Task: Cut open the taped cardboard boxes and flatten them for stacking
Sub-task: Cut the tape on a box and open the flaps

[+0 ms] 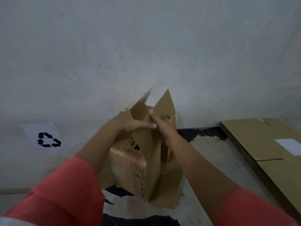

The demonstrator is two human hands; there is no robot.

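A brown cardboard box [140, 173] stands in front of me near the wall, its top flaps raised and pointing up. Printed handling symbols and a red dashed mark show on its near side. My left hand [130, 122] lies over the left flap with its fingers stretched flat across the cardboard. My right hand [162, 123] grips the right flap, thumb on the near face and fingers curled behind it. Both forearms wear coral-red sleeves. No cutting tool is in view.
Several flattened cardboard sheets [267, 144] lie stacked on the floor at the right, one with a white label. A white paper with a black recycling symbol [47, 139] hangs low on the grey wall at the left. The floor [211, 147] is patchy black and pale.
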